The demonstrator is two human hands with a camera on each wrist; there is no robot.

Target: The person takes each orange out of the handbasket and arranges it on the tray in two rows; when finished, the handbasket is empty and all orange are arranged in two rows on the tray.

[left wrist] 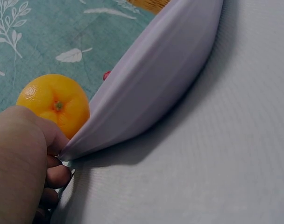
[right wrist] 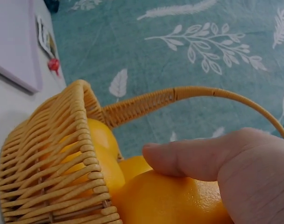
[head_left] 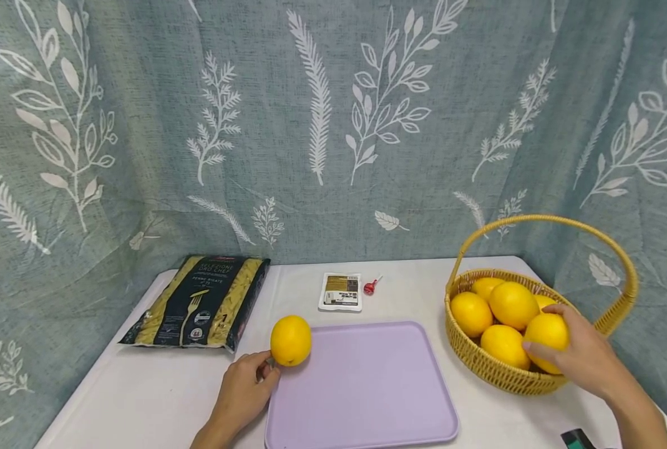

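My left hand point(head_left: 247, 385) pinches the left rim of the lilac tray point(head_left: 361, 393), thumb on top and fingers curled beneath in the left wrist view. Right by those fingertips, an orange point(head_left: 291, 340) sits at the tray's upper left corner, its stem end point(left wrist: 58, 105) facing the left wrist camera. Over at the wicker basket point(head_left: 487, 371), my right hand point(head_left: 583, 352) grips another orange point(head_left: 548, 333) at the near right side. That thumb lies across the fruit's top in the right wrist view, while the other fingers are hidden there. Several more oranges point(head_left: 514, 305) fill the basket.
The basket's tall handle point(head_left: 541, 218) arches over the fruit. A black and gold penne bag point(head_left: 198, 302) lies at the back left. Behind the tray are a flat packet point(head_left: 340, 292) and a red lollipop point(head_left: 370, 287). A dark green-banded object point(head_left: 577, 438) lies at the front right.
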